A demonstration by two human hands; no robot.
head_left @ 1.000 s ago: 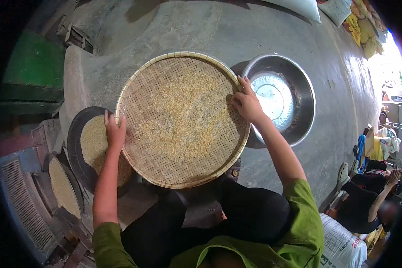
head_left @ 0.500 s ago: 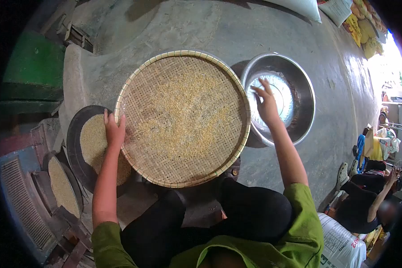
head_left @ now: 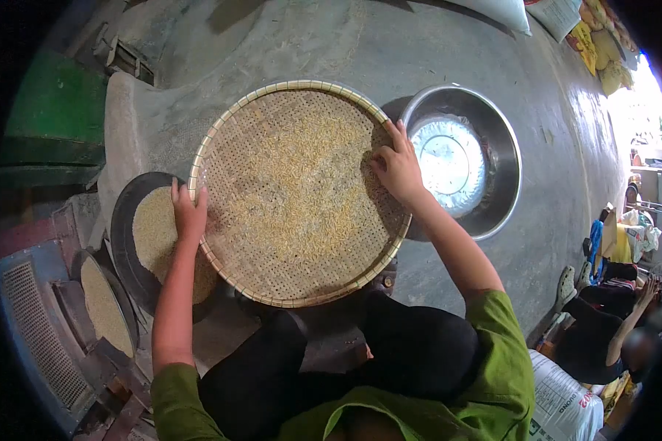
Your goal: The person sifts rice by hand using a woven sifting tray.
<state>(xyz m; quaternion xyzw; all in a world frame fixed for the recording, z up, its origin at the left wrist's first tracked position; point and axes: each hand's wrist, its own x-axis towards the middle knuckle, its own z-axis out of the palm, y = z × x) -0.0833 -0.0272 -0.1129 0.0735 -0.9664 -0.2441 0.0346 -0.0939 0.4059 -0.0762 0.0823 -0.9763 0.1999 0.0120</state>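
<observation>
A round woven bamboo winnowing tray (head_left: 287,292) is in front of me above my knees, with unhusked-looking pale grains (head_left: 301,198) spread thinly over its middle. My left hand (head_left: 190,209) grips the left rim, its fingertips showing at the outer edge. At the right side, my right hand (head_left: 401,165) reaches over the rim, fingers apart and partly bent above the tray's inner surface; nothing shows in it. Just to the right, a shiny metal basin (head_left: 509,169) stands on the floor, its bottom bright with glare.
A dark pan (head_left: 125,220) of grain sits left, partly under my left forearm, with another grain-filled pan (head_left: 103,305) beyond it. Green machinery (head_left: 55,103) stands at upper left. Sacks (head_left: 566,393) lie at right, where another person (head_left: 592,342) sits. Grey concrete floor (head_left: 309,44) lies ahead.
My right hand has moved left from above the metal basin to the right side of the winnowing tray. My left hand stays on the rim, and the tray is nearly still.
</observation>
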